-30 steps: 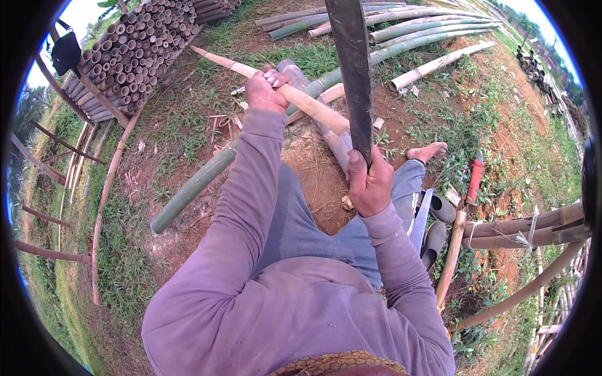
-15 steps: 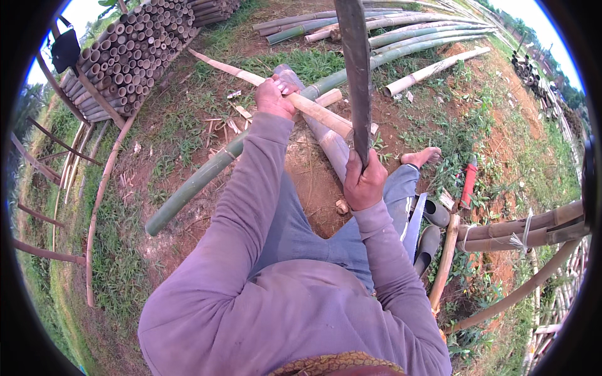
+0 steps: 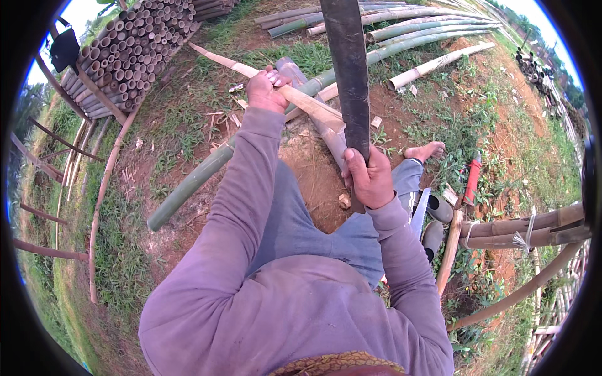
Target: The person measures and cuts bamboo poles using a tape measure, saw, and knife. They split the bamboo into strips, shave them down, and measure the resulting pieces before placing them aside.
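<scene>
My left hand (image 3: 268,91) is closed around a split bamboo strip (image 3: 316,109), pale on its cut face, which slants from the upper left down toward my right hand. My right hand (image 3: 371,178) grips a machete (image 3: 348,62), its long dark blade pointing away from me and its broad side showing. The blade passes right beside the strip's near end; whether they touch I cannot tell. Beneath the strip lies a thick greyish bamboo piece (image 3: 330,141), resting across a long green bamboo pole (image 3: 191,191).
My bare foot (image 3: 426,151) is out to the right. Near it lie a saw (image 3: 420,213), dark shoes (image 3: 433,237) and a red-covered tool (image 3: 471,182). Bamboo poles (image 3: 433,37) lie beyond, a stack of cut bamboo (image 3: 135,56) stands far left, and a bamboo rail (image 3: 533,229) is at right.
The machete has turned so more of its broad side shows, and its blade has shifted left. My left hand and the strip have moved slightly left and away.
</scene>
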`<state>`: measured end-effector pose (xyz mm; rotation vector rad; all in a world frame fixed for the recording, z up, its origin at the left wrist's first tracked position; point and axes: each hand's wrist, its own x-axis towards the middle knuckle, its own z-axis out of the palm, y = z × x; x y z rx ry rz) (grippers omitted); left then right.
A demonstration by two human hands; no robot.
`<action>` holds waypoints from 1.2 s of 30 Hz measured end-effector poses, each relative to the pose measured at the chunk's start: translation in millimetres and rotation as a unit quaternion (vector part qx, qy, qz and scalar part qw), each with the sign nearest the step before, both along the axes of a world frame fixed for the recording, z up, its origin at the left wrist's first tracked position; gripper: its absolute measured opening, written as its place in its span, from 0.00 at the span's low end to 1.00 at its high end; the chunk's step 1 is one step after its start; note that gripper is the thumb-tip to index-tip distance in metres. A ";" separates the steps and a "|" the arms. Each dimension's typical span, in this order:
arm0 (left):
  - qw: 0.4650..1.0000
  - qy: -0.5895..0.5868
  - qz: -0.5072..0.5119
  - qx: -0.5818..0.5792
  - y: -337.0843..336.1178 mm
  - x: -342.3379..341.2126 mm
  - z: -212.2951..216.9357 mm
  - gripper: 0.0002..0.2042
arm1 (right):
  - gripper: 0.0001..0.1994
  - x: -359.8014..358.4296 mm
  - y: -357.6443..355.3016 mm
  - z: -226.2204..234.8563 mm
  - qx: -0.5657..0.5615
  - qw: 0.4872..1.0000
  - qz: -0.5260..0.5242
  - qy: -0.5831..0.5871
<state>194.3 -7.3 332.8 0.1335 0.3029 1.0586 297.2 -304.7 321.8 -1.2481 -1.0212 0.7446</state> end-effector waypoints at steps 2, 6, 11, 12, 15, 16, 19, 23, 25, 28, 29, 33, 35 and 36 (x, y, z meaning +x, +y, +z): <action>0.998 0.057 -0.002 0.037 -8.0 18.9 -2.3 0.10 | 0.05 15.7 11.0 -15.8 0.164 0.896 -0.200 -0.360; 0.997 -0.042 -0.057 0.040 13.7 -17.9 -11.7 0.12 | 0.06 9.4 6.4 -9.0 0.043 0.987 0.017 -0.156; 0.997 0.002 -0.044 0.071 31.4 -13.4 -39.3 0.11 | 0.10 17.6 6.0 -16.4 0.116 0.903 -0.155 -0.382; 0.992 0.058 -0.047 0.105 39.0 -17.8 -40.0 0.08 | 0.10 18.3 4.8 -11.8 0.094 0.942 -0.097 -0.307; 0.998 0.002 -0.033 0.048 15.5 -3.9 -24.8 0.12 | 0.09 16.5 -2.4 -10.0 0.064 0.969 -0.051 -0.232; 0.999 0.012 -0.026 0.043 12.9 -1.8 -22.0 0.13 | 0.09 17.6 2.4 -19.4 0.096 0.937 -0.123 -0.312; 0.997 0.014 -0.051 0.056 31.0 -19.0 -38.6 0.14 | 0.10 12.5 4.1 -11.3 0.063 0.955 -0.049 -0.286; 0.996 0.042 -0.051 0.062 35.1 -18.5 -43.0 0.13 | 0.10 -2.6 20.5 -19.4 -0.016 0.994 0.018 -0.108; 0.996 -0.006 -0.072 0.060 47.2 -20.7 -60.5 0.12 | 0.10 -1.2 24.4 -32.8 0.068 0.959 -0.076 -0.266; 0.991 0.118 0.016 0.054 7.5 -10.6 -42.8 0.09 | 0.11 4.0 25.5 -39.4 0.106 0.932 -0.111 -0.328; 0.995 0.095 0.018 0.012 16.2 -13.7 -50.3 0.14 | 0.11 3.3 25.6 -38.8 0.106 0.935 -0.105 -0.322; 0.980 0.115 -0.103 0.127 -9.6 -39.0 -61.4 0.24 | 0.10 2.3 25.8 -33.8 0.135 0.943 -0.087 -0.290; 0.975 0.174 -0.085 0.106 -55.3 -52.4 -41.5 0.24 | 0.10 -0.6 25.0 -25.0 0.124 0.947 -0.067 -0.288; 0.972 0.203 -0.074 0.094 -84.8 -58.1 -28.6 0.24 | 0.09 -1.6 27.0 -23.1 0.141 0.938 -0.078 -0.308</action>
